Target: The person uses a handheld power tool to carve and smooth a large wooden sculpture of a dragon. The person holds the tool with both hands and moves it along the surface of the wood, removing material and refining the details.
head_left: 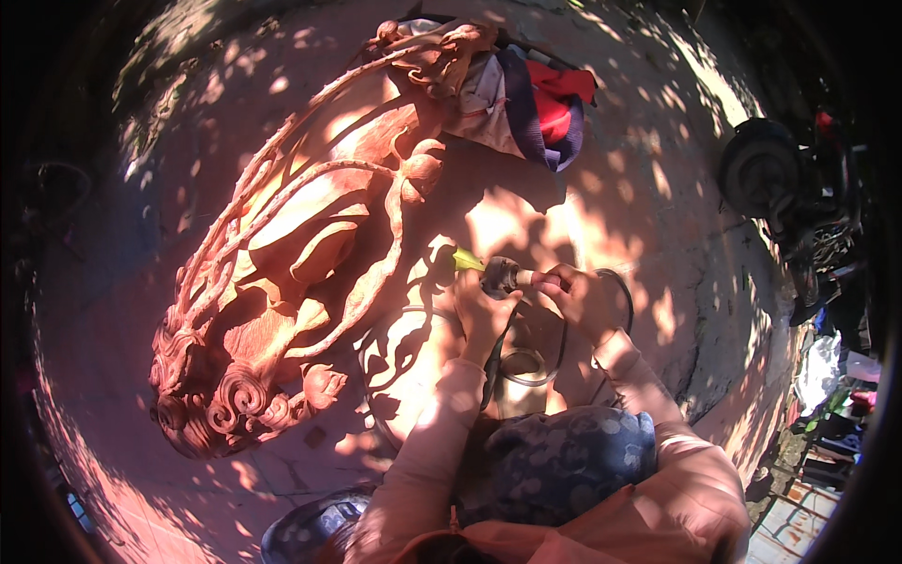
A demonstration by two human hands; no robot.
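In front of my knees I hold a small corded power tool with a dark round head and a yellow-green part. My left hand is closed around its left side, thumb against the dark head. At the right, my right hand pinches a short pale and reddish cylindrical piece that is in line with the head; its exact kind is unclear. A black cord loops beside my right wrist. To the left lies a large reddish-brown carved sculpture with curling stems, buds, leaves and scrolls, apart from both hands.
A white, navy and red cloth bundle lies against the sculpture's far end. Below my hands is a pale round container. A dark wheeled machine stands at the right, with assorted items nearer. Dappled sunlight covers the reddish paved floor.
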